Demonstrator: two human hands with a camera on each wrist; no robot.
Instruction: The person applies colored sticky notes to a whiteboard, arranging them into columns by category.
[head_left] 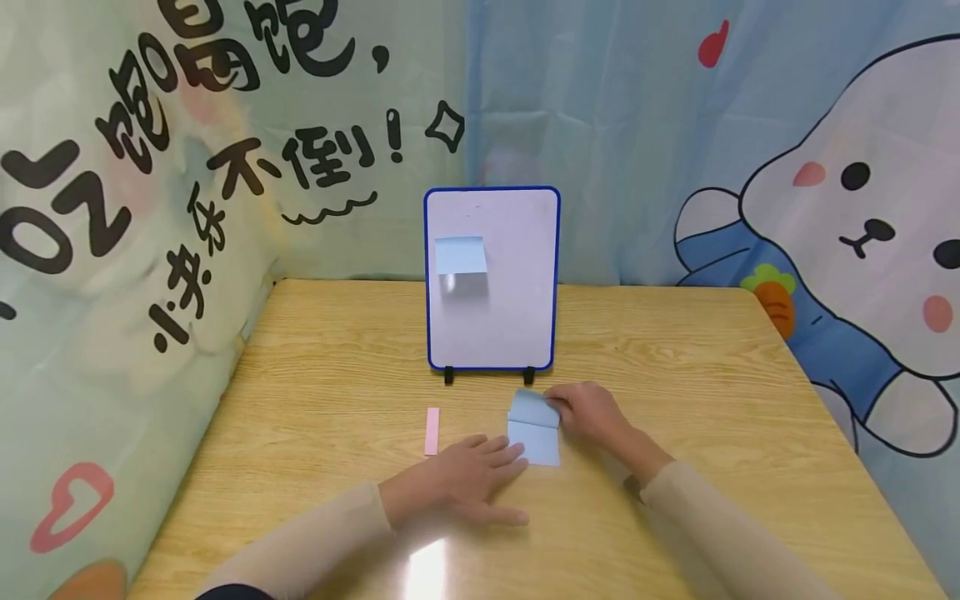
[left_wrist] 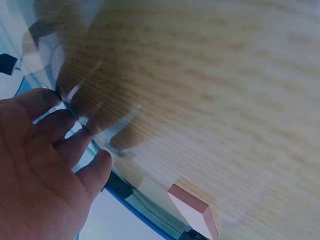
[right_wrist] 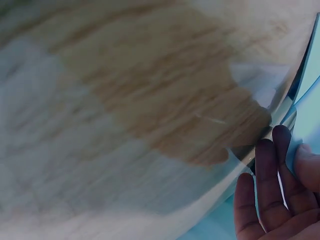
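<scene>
A pale blue sticky-note pad [head_left: 533, 446] lies on the table, its upper sheet [head_left: 534, 407] bent up with a crease across the middle. My right hand [head_left: 592, 411] pinches that raised sheet at its right side. In the right wrist view, thumb and forefinger hold the blue paper [right_wrist: 306, 132] while the other fingers extend beside it. My left hand [head_left: 468, 479] is spread palm down, its straight fingertips right at the pad's left edge. To the left of the pad lies a narrow pink sticky-note pad [head_left: 432, 431], which also shows in the left wrist view.
Behind the hands stands a blue-framed whiteboard [head_left: 517, 325] on black feet. One blue sticky note [head_left: 461, 254] hangs on its upper left, lower edge lifted off the board. Printed curtains surround the wooden table [head_left: 337, 350] at the back and left.
</scene>
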